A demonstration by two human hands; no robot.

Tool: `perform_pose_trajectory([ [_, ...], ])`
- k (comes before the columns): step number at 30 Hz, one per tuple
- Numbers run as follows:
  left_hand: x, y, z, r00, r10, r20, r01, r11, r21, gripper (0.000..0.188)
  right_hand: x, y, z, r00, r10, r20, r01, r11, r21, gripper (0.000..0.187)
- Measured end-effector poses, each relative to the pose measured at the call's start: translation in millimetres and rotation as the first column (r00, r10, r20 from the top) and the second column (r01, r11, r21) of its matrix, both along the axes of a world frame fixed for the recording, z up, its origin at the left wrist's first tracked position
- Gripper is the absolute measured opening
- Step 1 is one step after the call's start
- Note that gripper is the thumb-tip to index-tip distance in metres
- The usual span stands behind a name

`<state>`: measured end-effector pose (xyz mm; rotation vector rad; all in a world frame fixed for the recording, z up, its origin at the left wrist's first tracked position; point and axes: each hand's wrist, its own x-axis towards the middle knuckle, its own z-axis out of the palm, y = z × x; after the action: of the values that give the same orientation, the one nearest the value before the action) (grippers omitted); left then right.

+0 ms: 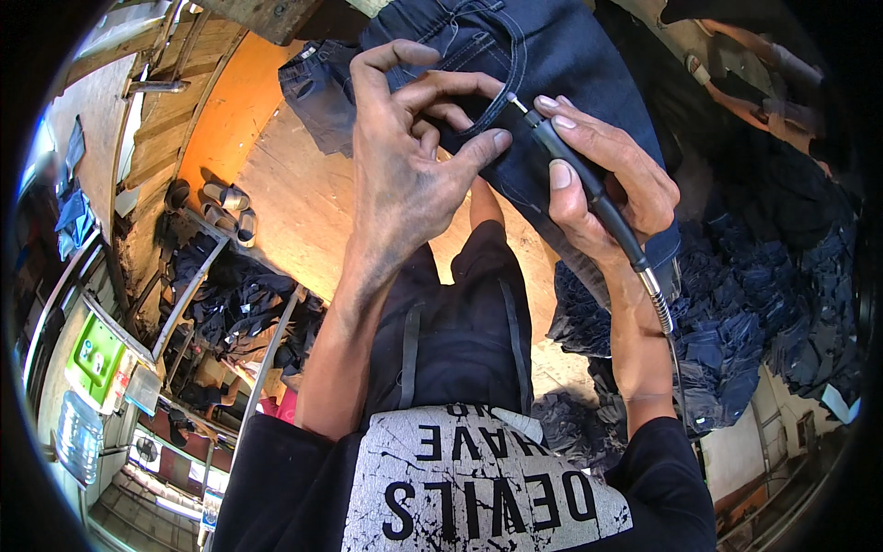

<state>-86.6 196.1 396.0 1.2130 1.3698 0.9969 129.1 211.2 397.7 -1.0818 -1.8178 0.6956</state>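
A: Left hand (405,161)?
B: Thumb and forefinger apart, by the stitched strip (521,51) of the dark garment (598,64), under both hands. Firm grip: cannot tell.
A: Right hand (616,170)?
B: Closed around black pen-shaped tool (614,213), tip at strip.

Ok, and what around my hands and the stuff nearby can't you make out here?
All in the head view:
- Whether the tip of the black pen-shaped tool touches the dark strap: too small.
- Some fingertips of the right hand: hidden behind the tool.
- The top of the dark blue garment: cut off by the upper edge.
- The items in the green tray: too small.
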Motion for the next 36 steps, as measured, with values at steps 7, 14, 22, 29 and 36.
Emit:
perform_pose_trajectory([
  [7, 2.3, -0.2, -1.5, 0.997, 0.036, 0.071, -0.038, 0.999, 0.016, 0.078, -2.3, 0.3, 0.1, 0.999, -0.024, -0.022, 0.023, 1.000, -0.019, 0.030],
  [14, 2.3, -0.9, -1.0, 0.992, 0.041, 0.118, -0.042, 0.999, 0.007, 0.079, -3.8, 0.2, 4.8, 0.999, -0.048, -0.025, 0.047, 0.998, -0.046, 0.030],
  [22, 0.7, -0.9, -2.7, 0.996, 0.022, 0.081, -0.024, 0.999, 0.031, 0.079, -6.4, -1.1, 10.6, 0.995, -0.094, 0.020, 0.095, 0.990, -0.106, 0.030],
  [29, -2.8, -0.9, -2.6, 0.997, -0.009, 0.080, 0.007, 1.000, 0.020, 0.079, -8.2, -3.0, 9.5, 0.991, -0.133, 0.009, 0.133, 0.984, -0.122, 0.030],
  [36, -5.2, -1.7, -4.0, 0.997, -0.041, 0.071, 0.039, 0.999, 0.036, 0.078, -9.3, -4.8, 12.1, 0.986, -0.164, 0.031, 0.167, 0.973, -0.156, 0.031],
])
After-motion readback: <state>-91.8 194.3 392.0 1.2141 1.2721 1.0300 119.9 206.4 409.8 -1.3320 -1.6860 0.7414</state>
